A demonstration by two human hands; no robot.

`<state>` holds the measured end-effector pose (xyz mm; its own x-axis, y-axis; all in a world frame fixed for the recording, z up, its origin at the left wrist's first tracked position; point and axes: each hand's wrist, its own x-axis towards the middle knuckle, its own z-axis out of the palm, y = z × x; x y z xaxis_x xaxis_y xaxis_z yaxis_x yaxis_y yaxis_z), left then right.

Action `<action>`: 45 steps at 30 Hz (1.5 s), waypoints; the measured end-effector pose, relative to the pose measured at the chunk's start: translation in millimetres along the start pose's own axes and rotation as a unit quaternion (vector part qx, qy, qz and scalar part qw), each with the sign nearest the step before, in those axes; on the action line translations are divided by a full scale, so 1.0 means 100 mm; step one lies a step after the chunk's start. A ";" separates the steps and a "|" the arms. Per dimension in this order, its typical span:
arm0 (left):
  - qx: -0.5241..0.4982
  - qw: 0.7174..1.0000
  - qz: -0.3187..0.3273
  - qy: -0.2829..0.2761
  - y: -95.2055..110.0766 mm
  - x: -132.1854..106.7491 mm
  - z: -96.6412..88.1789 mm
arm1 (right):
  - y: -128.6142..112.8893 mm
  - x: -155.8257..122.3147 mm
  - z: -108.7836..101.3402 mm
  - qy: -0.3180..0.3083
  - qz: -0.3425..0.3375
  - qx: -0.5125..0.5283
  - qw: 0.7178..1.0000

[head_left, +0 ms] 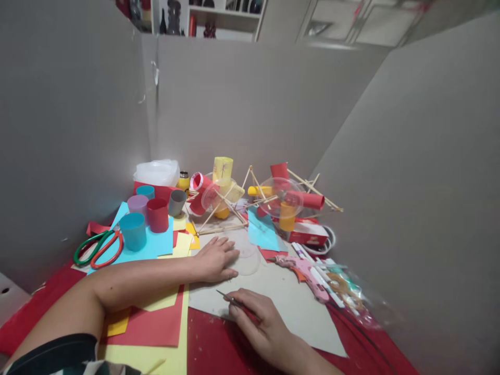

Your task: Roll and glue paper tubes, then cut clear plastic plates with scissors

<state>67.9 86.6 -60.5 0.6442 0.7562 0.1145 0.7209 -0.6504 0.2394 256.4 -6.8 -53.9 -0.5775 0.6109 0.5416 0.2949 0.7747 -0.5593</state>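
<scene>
My left hand (pixel 217 260) lies flat with fingers spread on a sheet of grey cardboard (pixel 289 302). Just beyond its fingertips is a thin clear plastic disc (pixel 249 262), partly covered by the hand. My right hand (pixel 261 317) is closed around a slim, dark pointed tool (pixel 234 300), its tip aimed left over the cardboard's near edge. Whether the tool is a craft knife or something similar, I cannot tell. Behind the hands stand two models of sticks, clear discs and rolled paper cups, one with a yellow cup (pixel 223 169), the other with a red tube (pixel 310 200).
Paper cups, among them a blue one (pixel 133 232), stand on blue paper at left beside green-and-orange-handled scissors (pixel 99 248). A pink glue gun (pixel 307 273) lies at right next to white markers (pixel 332 291). Coloured paper (pixel 152 325) lies under my left arm. Grey partitions (pixel 250 104) surround the table.
</scene>
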 end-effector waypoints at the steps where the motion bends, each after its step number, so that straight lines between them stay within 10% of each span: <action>1: 0.006 1.000 -0.003 0.003 -0.02 0.02 -0.01 | 0.00 0.00 0.00 -0.002 0.003 -0.001 1.000; 20: -0.073 0.995 -0.015 0.068 -0.17 0.07 0.12 | 0.27 0.04 0.01 -0.014 0.012 -0.037 0.999; 25: -0.171 0.976 -0.018 0.134 -0.14 0.05 0.02 | 0.30 0.04 0.00 0.059 0.108 0.057 0.991; 32: -0.397 0.907 0.043 0.133 0.26 -0.13 -0.17 | 0.40 0.18 -0.02 0.191 0.299 0.310 0.882; 36: -0.631 0.771 -0.005 0.088 0.33 -0.12 -0.16 | 0.43 0.21 0.02 0.139 0.292 0.290 0.901; 45: -0.652 0.751 -0.072 0.068 0.27 -0.09 -0.22 | 0.42 0.14 0.02 0.086 0.233 0.198 0.948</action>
<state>76.1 64.0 -33.6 0.4870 0.8703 0.0733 -0.1405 -0.0047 0.9901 259.0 34.0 -70.5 -0.3122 0.9158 0.2527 0.1589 0.3126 -0.9365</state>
